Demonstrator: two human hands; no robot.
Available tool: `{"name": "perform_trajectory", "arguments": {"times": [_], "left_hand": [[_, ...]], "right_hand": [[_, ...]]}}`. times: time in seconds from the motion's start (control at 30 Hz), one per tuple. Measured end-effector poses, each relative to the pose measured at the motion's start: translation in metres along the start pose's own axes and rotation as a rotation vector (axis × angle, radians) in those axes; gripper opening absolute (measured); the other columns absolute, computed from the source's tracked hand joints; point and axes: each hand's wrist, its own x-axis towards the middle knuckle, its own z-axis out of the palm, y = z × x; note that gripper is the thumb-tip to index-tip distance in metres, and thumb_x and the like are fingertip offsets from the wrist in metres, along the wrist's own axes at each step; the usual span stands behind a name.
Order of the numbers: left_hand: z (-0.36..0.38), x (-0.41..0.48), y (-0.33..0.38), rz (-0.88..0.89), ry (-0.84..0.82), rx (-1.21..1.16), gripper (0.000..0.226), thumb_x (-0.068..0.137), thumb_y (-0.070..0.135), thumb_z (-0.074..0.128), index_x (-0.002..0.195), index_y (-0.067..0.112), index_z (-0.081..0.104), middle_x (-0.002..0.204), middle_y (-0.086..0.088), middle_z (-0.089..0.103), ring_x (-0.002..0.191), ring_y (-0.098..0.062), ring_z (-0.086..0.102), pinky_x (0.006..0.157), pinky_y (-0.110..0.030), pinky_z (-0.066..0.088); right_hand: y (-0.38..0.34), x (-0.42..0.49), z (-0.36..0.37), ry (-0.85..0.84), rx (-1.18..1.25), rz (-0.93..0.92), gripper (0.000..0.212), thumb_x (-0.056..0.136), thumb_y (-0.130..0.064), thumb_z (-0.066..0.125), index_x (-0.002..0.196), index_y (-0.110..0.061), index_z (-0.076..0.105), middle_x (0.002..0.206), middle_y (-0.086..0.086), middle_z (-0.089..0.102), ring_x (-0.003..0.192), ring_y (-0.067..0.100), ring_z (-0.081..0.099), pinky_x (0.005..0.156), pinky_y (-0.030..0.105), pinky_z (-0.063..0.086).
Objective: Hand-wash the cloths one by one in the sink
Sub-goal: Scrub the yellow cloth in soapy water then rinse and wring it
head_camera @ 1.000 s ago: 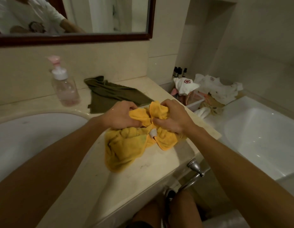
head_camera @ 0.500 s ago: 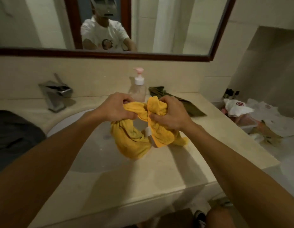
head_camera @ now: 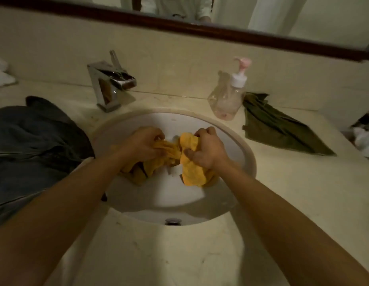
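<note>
A bunched yellow cloth point(head_camera: 190, 172) hangs inside the round white sink point(head_camera: 248, 159), held between both hands. My left hand point(head_camera: 143, 144) grips its left end with curled fingers. My right hand point(head_camera: 204, 150) grips the right end, fingers curled round a fold, and part of the cloth droops below it. A dark green cloth point(head_camera: 280, 129) lies on the counter right of the sink. A dark grey cloth point(head_camera: 32, 145) lies on the counter to the left.
A chrome tap point(head_camera: 109, 83) stands behind the sink on the left, a pump soap bottle point(head_camera: 229, 98) behind it on the right. The overflow hole point(head_camera: 173, 221) is in the near wall of the basin. A dark-framed mirror point(head_camera: 200, 27) runs along the wall above.
Both hands carried the yellow cloth from the counter on the right leftward and lowered it into the sink basin. The view swung left and down onto the sink.
</note>
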Motion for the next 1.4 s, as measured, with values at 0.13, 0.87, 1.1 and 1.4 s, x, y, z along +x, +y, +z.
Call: {"name": "perform_trajectory", "arguments": {"times": [0.13,0.87,1.1,1.4], "left_hand": [[0.02,0.033,-0.018,-0.051,-0.081,0.163,0.055,0.087,0.043,0.068,0.136,0.026,0.053,0.137,-0.004,0.049,0.125,-0.029,0.049,0.102,-0.042,0.044],[0.062,0.061,-0.051,0.141,-0.351,0.17,0.116,0.045,0.095,0.056,0.143,0.035,0.041,0.143,0.009,0.044,0.136,-0.022,0.042,0.109,-0.044,0.04],[0.064,0.06,-0.053,0.048,-0.356,0.242,0.131,0.04,0.098,0.044,0.154,0.038,0.023,0.16,0.008,0.024,0.146,-0.025,0.019,0.115,-0.052,0.029],[0.068,0.056,-0.05,0.041,-0.334,0.231,0.12,0.047,0.095,0.053,0.15,0.037,0.029,0.156,0.009,0.028,0.144,-0.024,0.021,0.113,-0.051,0.032]], "right_hand": [[-0.008,0.025,0.029,-0.019,-0.251,-0.043,0.063,0.089,-0.058,0.066,0.139,-0.023,0.051,0.144,0.007,0.036,0.132,0.035,0.034,0.099,0.052,0.039],[-0.001,0.055,0.078,-0.457,-0.405,-0.16,0.066,0.093,-0.072,0.046,0.152,-0.044,0.039,0.158,-0.002,0.025,0.149,0.03,0.013,0.116,0.053,0.02],[-0.006,0.055,0.071,-0.484,-0.394,-0.139,0.066,0.09,-0.067,0.054,0.15,-0.042,0.043,0.159,-0.002,0.025,0.149,0.03,0.013,0.116,0.053,0.02],[-0.01,0.058,0.073,-0.485,-0.437,-0.143,0.051,0.097,-0.063,0.042,0.137,-0.035,0.058,0.145,-0.001,0.035,0.141,0.031,0.024,0.112,0.052,0.025]]}}
